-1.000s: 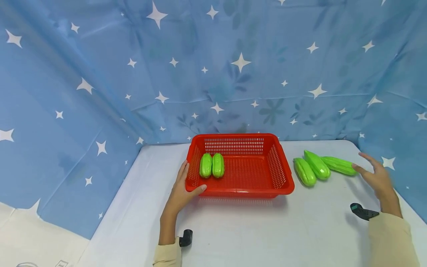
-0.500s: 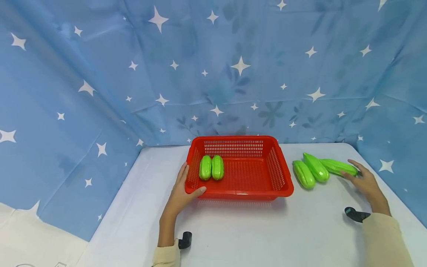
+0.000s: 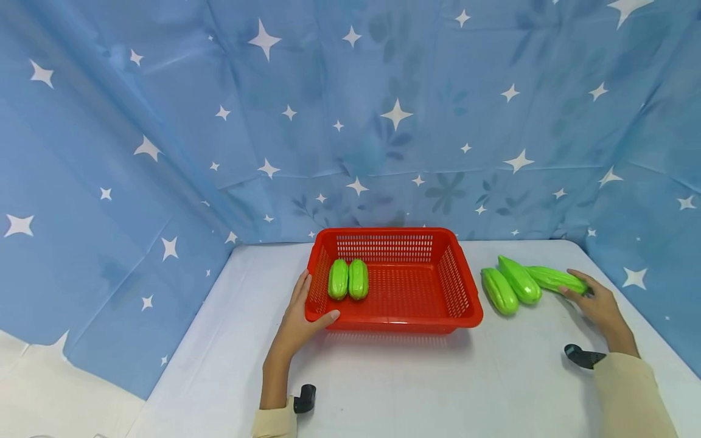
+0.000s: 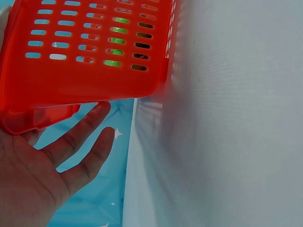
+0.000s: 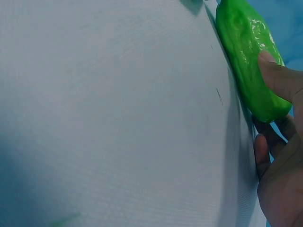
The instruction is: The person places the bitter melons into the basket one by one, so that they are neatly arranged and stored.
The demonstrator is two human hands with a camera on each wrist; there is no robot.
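My right hand [image 3: 598, 306] grips the right end of a long, ribbed, glossy green vegetable [image 3: 554, 278] lying on the table. In the right wrist view, the thumb [image 5: 277, 75] presses on the vegetable's side, and the other fingers go behind and below its end, partly hidden. Two more green vegetables lie just left of it, a pointed one [image 3: 519, 280] and a plumper one [image 3: 499, 292]. My left hand [image 3: 296, 322] rests at the left front corner of a red plastic basket [image 3: 394, 320], thumb on the front rim. In the left wrist view, its fingers [image 4: 90, 163] are spread beside the wall.
Two shorter green vegetables [image 3: 348, 280] stand side by side at the left inside the basket. A white cloth covers the table [image 3: 416, 389]. Blue curtain [image 3: 394, 152] with white stars hangs behind and at both sides. Each wrist carries a black camera mount.
My right hand has moved left and onto the end of the rightmost vegetable, and its fingers have closed on it. The left hand stays at the basket corner. The head view has tilted slightly upward.
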